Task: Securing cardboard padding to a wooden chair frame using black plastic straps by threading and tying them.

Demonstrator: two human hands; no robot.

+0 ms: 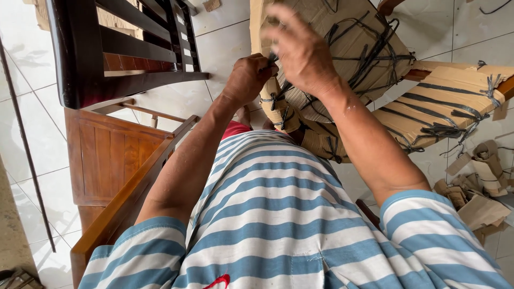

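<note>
Up near the top of the view, both hands are working at a big bundle wrapped in brown cardboard (pixel 342 32) and tied with black straps (pixel 369 53). The left hand (pixel 247 79) is curling into a tight fist right against the edge of the wrapping, and its fingers are pinching something dark there — it looks like one of the straps, but it is too small to tell for sure. The right hand (pixel 302 53) is hovering just above and beside it, with its fingers (pixel 278 24) half open and a bit blurry; I cannot tell if it is holding anything. The two hands are almost touching.

The bundle is sitting in front of the person's blue and white striped shirt (pixel 267 214). Another wrapped piece (pixel 439 107) is sticking out to the right, strapped the same way. Torn cardboard scraps (pixel 476 187) are lying on the white tile floor (pixel 225 48) — down at the right side. On the left, a dark wooden chair (pixel 123 48) is standing beside a brown wooden frame (pixel 107 155).
</note>
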